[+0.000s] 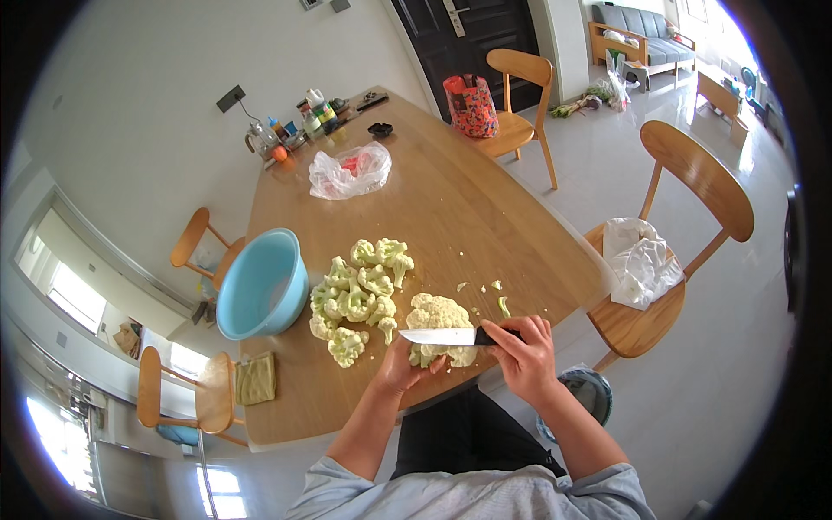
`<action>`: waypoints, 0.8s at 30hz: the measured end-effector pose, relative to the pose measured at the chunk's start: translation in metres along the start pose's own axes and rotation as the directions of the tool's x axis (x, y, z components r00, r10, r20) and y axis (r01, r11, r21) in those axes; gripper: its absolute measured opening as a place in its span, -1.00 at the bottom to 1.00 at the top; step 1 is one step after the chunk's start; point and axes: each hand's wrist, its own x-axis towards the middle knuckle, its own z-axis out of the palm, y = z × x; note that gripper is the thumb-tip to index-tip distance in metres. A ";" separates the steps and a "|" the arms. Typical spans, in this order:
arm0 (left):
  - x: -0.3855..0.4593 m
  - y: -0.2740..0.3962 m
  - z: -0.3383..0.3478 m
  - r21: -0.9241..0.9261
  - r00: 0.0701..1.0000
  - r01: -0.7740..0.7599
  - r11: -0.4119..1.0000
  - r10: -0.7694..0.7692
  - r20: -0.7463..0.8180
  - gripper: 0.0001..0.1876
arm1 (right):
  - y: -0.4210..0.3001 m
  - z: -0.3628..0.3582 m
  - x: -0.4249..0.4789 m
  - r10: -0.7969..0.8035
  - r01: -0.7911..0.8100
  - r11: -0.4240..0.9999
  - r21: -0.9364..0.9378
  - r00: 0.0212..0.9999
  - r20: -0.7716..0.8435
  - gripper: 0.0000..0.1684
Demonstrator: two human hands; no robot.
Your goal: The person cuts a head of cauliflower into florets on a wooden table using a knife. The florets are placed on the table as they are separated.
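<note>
A large cauliflower head (440,312) rests near the table's front edge. My left hand (401,367) grips its lower left side, with the fingertips showing beneath. In my right hand (524,351) is the black handle of a kitchen knife (442,336). The blade points left and lies across the cauliflower in this view; whether it touches is unclear. Left of the head, a pile of cut cauliflower florets (356,299) is spread on the wood. Small cauliflower scraps (503,305) are scattered to the right.
A light blue plastic basin (263,286) stands left of the florets, with a folded green cloth (255,379) at the table's edge. Farther back on the wooden table (442,195) lie a clear plastic bag (351,172) and several bottles (318,112). A waste bin (587,394) stands by my right forearm.
</note>
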 end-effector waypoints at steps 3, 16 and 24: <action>0.001 0.000 -0.013 -0.050 0.983 0.013 0.999 -0.004 0.182 -0.51 | 0.001 0.002 0.000 0.002 -0.001 1.000 0.013 1.000 -0.028 -0.48; -0.001 -0.004 -0.016 0.072 0.979 -0.044 0.996 0.029 0.201 -0.49 | 0.004 0.004 -0.003 0.016 -0.014 1.000 0.027 0.997 -0.077 -0.47; -0.001 -0.003 -0.011 0.160 0.980 -0.102 0.982 0.071 0.183 -0.50 | 0.011 0.002 -0.010 0.082 -0.079 0.996 0.029 0.992 -0.094 -0.49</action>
